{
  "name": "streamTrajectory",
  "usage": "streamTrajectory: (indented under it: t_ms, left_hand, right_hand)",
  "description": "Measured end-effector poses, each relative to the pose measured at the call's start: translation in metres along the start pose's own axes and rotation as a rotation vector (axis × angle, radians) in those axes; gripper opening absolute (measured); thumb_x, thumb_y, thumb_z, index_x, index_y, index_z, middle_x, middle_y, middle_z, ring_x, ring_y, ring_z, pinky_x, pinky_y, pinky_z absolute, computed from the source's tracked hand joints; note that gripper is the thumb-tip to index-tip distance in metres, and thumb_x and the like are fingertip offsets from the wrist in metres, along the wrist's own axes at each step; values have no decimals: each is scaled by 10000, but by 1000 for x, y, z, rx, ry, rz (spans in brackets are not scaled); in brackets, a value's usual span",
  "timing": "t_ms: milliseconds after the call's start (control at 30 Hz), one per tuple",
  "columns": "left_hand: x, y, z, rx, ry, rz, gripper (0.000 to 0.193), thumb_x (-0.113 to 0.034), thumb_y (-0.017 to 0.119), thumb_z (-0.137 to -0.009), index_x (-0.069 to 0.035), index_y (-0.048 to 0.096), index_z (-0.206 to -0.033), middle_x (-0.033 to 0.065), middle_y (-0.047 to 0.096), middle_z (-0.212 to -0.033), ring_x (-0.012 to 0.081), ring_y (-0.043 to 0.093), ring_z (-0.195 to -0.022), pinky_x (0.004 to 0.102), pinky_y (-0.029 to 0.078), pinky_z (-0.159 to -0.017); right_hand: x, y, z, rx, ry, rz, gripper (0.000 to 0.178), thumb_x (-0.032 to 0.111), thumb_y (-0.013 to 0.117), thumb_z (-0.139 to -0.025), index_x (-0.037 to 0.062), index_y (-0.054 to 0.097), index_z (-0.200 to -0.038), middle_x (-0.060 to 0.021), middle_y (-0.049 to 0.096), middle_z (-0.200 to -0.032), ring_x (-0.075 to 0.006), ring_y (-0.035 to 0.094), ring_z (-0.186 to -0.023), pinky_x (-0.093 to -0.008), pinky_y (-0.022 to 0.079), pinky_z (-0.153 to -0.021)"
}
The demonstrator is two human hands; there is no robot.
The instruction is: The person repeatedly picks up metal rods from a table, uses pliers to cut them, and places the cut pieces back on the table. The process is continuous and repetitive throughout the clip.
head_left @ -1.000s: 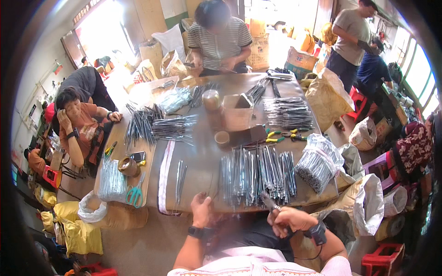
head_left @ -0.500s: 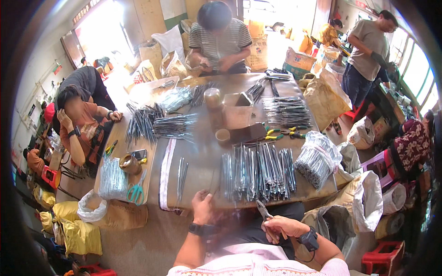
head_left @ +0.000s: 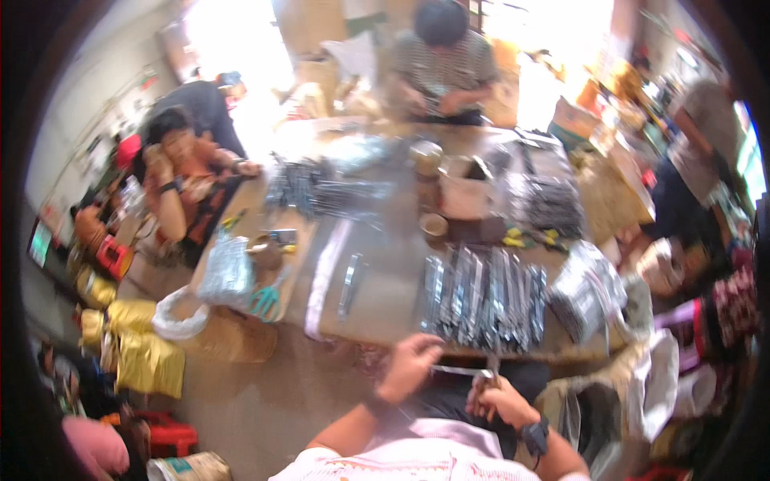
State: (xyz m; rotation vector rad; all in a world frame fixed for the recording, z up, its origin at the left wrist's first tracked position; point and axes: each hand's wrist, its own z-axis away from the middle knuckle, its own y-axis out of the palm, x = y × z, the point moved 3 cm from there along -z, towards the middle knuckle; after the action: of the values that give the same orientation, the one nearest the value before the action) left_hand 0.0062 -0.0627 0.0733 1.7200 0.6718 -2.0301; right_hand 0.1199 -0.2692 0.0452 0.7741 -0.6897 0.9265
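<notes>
Thin strip (head_left: 459, 370), lower centre: likely light, stiff, best pinched near ends; right hand (head_left: 504, 400) clamped on pliers (head_left: 493, 364), left hand (head_left: 408, 368) indeterminable.

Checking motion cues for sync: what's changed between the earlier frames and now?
View swung left, so the table sits further right in the picture. Left hand moved right, closer to the right hand; a thin strip now shows between them, too blurred to tell whether the left hand grips it. Right hand still holds the pliers. Rod row and scissors stayed put.
</notes>
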Motion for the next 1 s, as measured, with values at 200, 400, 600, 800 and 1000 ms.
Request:
streamTrajectory:
  t_ms: [200, 400, 600, 800, 1000]
  left_hand:
    - [26, 22, 5, 124, -96, 176, 216, -67, 633, -890, 33, 640, -1081, 80, 671, -1005, 146, 612, -944, 294, 488, -863]
    - [38, 29, 5, 150, -55, 289, 165, -39, 630, -893, 19, 644, -1047, 20, 655, -949, 88, 585, -875, 250, 483, -797]
    - [32, 31, 7, 131, -36, 278, 147, -1, 626, -870, 42, 651, -1008, 40, 664, -877, 87, 578, -824, 245, 481, -750]
    - [32, 33, 11, 160, -99, 315, 145, -7, 629, -876, 42, 651, -1010, 37, 658, -905, 88, 579, -833, 245, 483, -762]
    - [31, 39, 12, 194, -101, 352, 158, -4, 624, -884, 46, 643, -1032, 41, 654, -926, 92, 579, -860, 245, 485, -786]
  right_hand:
    - [-6, 2, -5, -176, -115, 9, 481, -11, 512, -684, 27, 449, -1160, -119, 605, -864, -217, 612, -791, -312, 511, -702]
    - [-7, 4, 0, -152, -212, 209, 633, 0, 540, -696, 44, 433, -1319, -53, 519, -923, -165, 528, -857, -270, 435, -799]
    - [-5, 9, 5, -148, -225, 212, 734, -8, 539, -696, 78, 392, -1411, -31, 495, -940, -151, 515, -856, -269, 444, -795]
    - [-3, 6, 10, -183, -270, 168, 782, 19, 495, -685, 50, 329, -1448, -69, 524, -1000, -161, 522, -883, -278, 446, -832]
    - [-20, -1, 8, -176, -295, -166, 738, 78, 494, -710, -4, 323, -1423, -151, 563, -1089, -244, 578, -977, -369, 494, -839]
